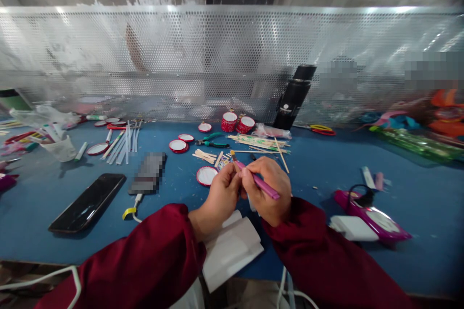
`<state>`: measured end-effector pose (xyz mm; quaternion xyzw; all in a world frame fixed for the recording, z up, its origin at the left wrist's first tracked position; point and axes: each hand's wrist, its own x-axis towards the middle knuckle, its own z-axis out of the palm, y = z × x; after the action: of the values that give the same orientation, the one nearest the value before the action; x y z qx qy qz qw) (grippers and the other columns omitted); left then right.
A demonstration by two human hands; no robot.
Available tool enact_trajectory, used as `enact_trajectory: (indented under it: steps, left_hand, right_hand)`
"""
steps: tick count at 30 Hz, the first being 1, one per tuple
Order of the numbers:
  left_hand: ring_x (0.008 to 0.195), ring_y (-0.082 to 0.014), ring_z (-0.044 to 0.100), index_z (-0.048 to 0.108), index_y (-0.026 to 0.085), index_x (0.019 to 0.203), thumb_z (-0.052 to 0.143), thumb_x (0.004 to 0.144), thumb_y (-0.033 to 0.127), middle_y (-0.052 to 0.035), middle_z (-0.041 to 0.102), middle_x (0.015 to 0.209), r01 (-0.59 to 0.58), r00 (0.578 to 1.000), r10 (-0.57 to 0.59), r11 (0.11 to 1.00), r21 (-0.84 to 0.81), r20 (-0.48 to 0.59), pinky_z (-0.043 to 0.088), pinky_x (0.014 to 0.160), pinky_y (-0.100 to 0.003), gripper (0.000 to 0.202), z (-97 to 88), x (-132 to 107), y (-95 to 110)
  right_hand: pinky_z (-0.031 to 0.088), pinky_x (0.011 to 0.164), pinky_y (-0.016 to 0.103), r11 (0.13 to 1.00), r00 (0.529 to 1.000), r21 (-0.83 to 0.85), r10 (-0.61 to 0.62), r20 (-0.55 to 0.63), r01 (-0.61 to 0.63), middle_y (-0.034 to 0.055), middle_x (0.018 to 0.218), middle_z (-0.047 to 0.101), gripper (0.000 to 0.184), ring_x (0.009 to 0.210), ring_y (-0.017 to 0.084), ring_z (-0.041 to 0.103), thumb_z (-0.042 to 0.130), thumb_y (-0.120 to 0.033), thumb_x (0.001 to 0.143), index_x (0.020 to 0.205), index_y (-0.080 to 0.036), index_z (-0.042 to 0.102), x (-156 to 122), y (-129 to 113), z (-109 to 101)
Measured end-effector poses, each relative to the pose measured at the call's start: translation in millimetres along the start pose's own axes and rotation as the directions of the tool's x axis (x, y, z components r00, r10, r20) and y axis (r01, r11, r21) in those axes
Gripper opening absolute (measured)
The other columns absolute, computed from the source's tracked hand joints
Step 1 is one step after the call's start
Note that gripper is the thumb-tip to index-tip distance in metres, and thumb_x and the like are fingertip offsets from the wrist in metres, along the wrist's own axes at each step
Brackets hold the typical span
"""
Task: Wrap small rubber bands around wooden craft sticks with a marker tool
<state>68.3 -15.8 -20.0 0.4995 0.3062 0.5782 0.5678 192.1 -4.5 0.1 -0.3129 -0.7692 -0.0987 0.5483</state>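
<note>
Where the left hand (222,192) and the right hand (270,188) are meeting: beyond the white paper (235,253), over the blue tabletop (174,239), a yellow-tipped stick (235,162) is rising from between them, leaning left.
Left grip: thumb and fingers are pinching the yellow-tipped stick; the fingers are concealing its lower end.
Right grip: fingers are wrapping a purple tool (267,187); its working end is hiding, so whether a blade is protruding cannot be told.
Handling, stick: probably weighing little, stiff yet snappable; pinching low, clear of the tip, is seeming surest.
Handling, tool: likely light, rigid, smooth enough for slipping; mid-handle is offering the best hold.
Surroundings: a red-rimmed white disc (207,176) is lying near the left hand; teal-handled pliers (217,144) are resting farther back.
</note>
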Motion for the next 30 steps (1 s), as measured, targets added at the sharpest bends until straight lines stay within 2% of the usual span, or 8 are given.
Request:
enact_trajectory:
  steps: [19,30]
  left_hand:
    - [0.047,-0.0066,0.039,0.05,0.019,0.078,0.068,0.081,0.065,0.0075,0.047,0.055,-0.013,1.0,0.012,0.999,-0.036,-0.006,0.028,0.046,-0.022,0.049,1.5,0.3,1.3]
    - [0.048,-0.0072,0.04,0.05,0.019,0.08,0.066,0.085,0.061,0.0067,0.048,0.057,-0.019,1.0,0.019,0.999,-0.029,0.009,0.028,0.047,-0.023,0.045,-0.7,0.5,-2.0]
  right_hand:
    - [0.048,0.071,0.035,1.0,1.0,-0.015,-0.01,-0.016,0.01,0.0014,0.077,0.064,0.011,0.074,0.019,0.059,0.063,-0.017,0.09,0.087,-0.024,0.056,-0.6,1.8,1.0]
    - [0.048,0.07,0.035,1.0,1.0,-0.015,-0.009,-0.023,0.008,0.0019,0.077,0.064,0.011,0.073,0.019,0.06,0.063,-0.016,0.09,0.086,-0.024,0.056,-0.2,1.8,0.2]
